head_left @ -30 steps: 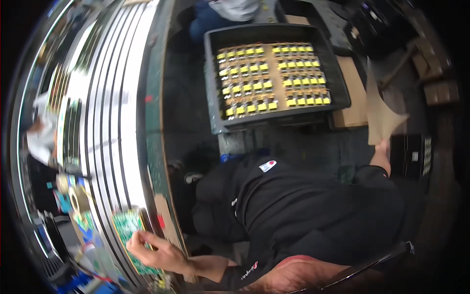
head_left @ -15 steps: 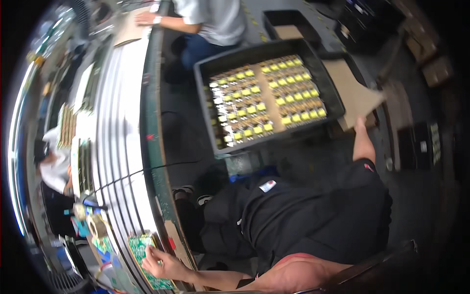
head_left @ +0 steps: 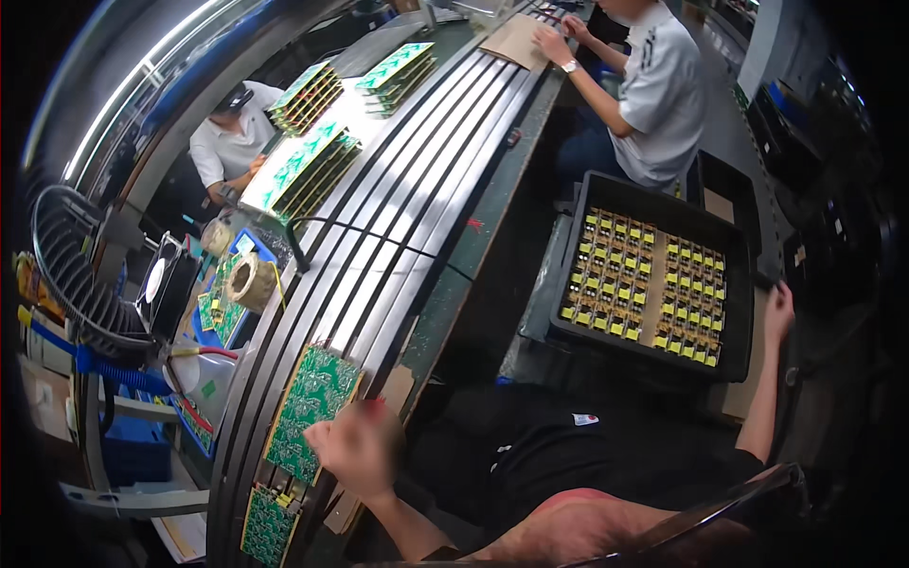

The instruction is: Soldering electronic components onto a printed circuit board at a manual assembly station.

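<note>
A green circuit board (head_left: 311,409) lies on the metal rails at the lower left. My left hand (head_left: 358,450), partly blurred, is at that board's right edge with its fingers curled; what they hold, if anything, is hidden. Nearer to me, a smaller green circuit board (head_left: 269,526) rests on the same rails. On the right, my right hand (head_left: 779,314) is closed at the edge of a brown cardboard sheet (head_left: 757,352), beside the black tray (head_left: 653,364). Rows of parts with yellow tops (head_left: 611,275) fill two blocks in this tray, split by a brown strip.
The rails (head_left: 398,208) run away from me. Across them stand stacked green boards (head_left: 308,175), with a seated person (head_left: 232,142) behind. Another person (head_left: 653,95) handles cardboard (head_left: 514,40) at the far end. A black cable (head_left: 365,230) crosses the rails; a fan (head_left: 161,284) stands at left.
My view has swung left, so the tray sits lower and further right in the picture. The cardboard by my right hand appears lower beside the tray. My left hand remains at the circuit board.
</note>
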Demonstrator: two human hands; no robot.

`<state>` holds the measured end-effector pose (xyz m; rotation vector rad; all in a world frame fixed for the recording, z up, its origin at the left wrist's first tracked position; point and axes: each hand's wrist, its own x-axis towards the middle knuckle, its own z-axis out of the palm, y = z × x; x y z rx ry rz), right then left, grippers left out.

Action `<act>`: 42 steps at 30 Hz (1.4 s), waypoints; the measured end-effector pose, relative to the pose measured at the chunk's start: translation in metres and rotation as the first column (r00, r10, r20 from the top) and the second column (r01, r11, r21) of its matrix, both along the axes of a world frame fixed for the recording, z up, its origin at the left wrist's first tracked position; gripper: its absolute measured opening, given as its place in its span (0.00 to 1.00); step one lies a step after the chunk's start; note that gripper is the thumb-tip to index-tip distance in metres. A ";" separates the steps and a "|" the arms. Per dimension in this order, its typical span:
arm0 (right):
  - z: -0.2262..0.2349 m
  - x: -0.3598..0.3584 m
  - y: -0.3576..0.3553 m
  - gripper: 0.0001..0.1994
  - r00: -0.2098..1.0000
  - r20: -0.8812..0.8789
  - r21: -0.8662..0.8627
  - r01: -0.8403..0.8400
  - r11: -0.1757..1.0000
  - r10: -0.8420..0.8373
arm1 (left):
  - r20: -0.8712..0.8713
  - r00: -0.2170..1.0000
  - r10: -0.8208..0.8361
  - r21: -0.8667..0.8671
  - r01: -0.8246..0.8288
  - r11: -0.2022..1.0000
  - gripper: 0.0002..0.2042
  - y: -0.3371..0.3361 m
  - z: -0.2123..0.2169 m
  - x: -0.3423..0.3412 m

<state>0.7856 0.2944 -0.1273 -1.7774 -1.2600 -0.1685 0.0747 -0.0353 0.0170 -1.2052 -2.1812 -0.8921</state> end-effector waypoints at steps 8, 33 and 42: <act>0.139 -0.491 -0.078 0.20 -0.432 0.055 0.011 -0.901 -0.433 0.900 | 0.232 0.960 -0.158 0.065 0.146 0.987 0.09 -0.007 -0.003 0.034; 0.183 -0.805 -0.027 0.17 -0.112 -0.210 -0.359 -0.915 -0.183 0.971 | -0.016 0.976 0.219 0.054 -0.218 0.974 0.09 0.012 -0.024 -0.057; 0.173 -0.820 -0.053 0.13 -0.233 0.029 0.231 -0.945 -0.233 0.972 | -0.051 0.971 0.232 0.112 -0.225 0.968 0.09 0.015 -0.025 -0.061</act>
